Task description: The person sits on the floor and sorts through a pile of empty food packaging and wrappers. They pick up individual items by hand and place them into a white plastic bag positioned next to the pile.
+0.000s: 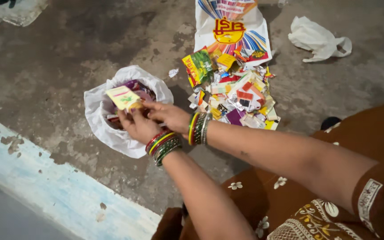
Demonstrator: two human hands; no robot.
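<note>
My left hand and my right hand meet over an open white plastic bag on the floor. Together they hold a small pale yellow packet with a green and pink print, tilted above the bag's mouth. The left fingers grip it from below, and the right fingertips pinch its near edge. Inside the bag lie several small coloured wrappers, partly hidden by the packet and my hands. Both wrists wear stacks of red, green and yellow bangles.
A heap of several torn coloured packets and foil scraps lies right of the bag, spilling from a printed white sack. A crumpled white bag lies at the far right. A pale blue painted step edge runs along the lower left.
</note>
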